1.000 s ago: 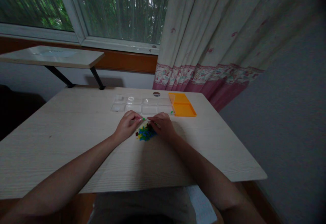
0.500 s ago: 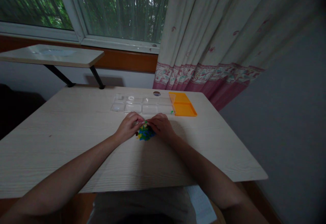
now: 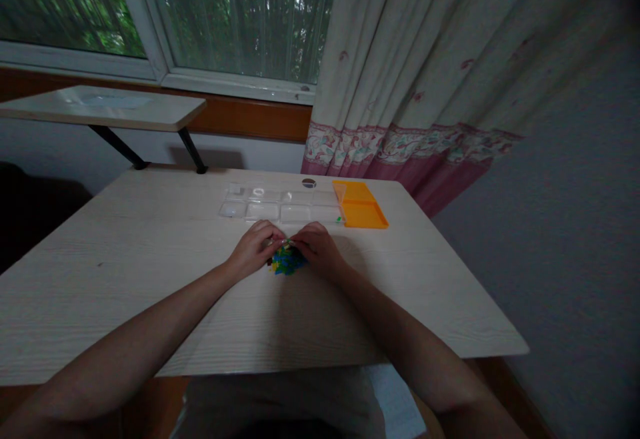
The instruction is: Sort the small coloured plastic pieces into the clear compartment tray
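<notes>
A small heap of blue, green and yellow plastic pieces (image 3: 288, 262) lies on the table, with a dark brown piece at its left side. Over the heap's far edge, my left hand (image 3: 256, 247) and my right hand (image 3: 319, 248) meet with their fingertips almost touching. Both have thumb and fingers pinched together around something tiny, partly green and pale, that is too small to name. Behind my hands is a row of clear plastic compartment trays (image 3: 295, 213); a green piece (image 3: 339, 219) lies in the compartment at the near right.
An open orange plastic case (image 3: 365, 214) adjoins the trays' right end. A raised shelf (image 3: 120, 107) on black legs stands at the table's back left. A round dark mark (image 3: 309, 184) shows near the back edge. A curtain (image 3: 400, 92) hangs behind the table (image 3: 125, 279).
The view has shifted very slightly. My fingertips have moved a little over the heap, both hands still pinching at the same spot. The heap and trays look unchanged.
</notes>
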Demonstrator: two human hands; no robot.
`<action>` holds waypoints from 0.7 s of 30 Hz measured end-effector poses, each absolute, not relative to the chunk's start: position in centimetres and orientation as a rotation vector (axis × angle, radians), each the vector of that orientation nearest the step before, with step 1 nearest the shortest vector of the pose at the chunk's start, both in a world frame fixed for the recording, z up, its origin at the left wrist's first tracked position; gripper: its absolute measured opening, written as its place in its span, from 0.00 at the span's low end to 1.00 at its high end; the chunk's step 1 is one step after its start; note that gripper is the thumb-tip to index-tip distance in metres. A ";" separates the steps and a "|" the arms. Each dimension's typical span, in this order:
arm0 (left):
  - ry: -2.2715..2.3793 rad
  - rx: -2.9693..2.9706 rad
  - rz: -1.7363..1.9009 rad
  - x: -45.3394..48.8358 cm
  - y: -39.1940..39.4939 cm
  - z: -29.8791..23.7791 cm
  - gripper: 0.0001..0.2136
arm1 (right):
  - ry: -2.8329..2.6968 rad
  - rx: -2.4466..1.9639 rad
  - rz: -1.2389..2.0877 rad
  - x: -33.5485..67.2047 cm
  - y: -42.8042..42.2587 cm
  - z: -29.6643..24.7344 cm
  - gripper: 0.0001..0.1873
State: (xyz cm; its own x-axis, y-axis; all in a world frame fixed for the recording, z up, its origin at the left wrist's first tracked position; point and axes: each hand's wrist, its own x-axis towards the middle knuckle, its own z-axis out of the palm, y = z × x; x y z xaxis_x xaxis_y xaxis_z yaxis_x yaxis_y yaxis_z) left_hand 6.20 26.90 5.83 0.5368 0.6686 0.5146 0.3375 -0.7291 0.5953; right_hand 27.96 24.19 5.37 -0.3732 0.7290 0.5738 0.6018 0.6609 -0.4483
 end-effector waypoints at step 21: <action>0.877 2.276 1.097 6.2 26.9 5.6 0.10 | -1.714 -1.455 -0.175 35.5 26.6 5.1 0.14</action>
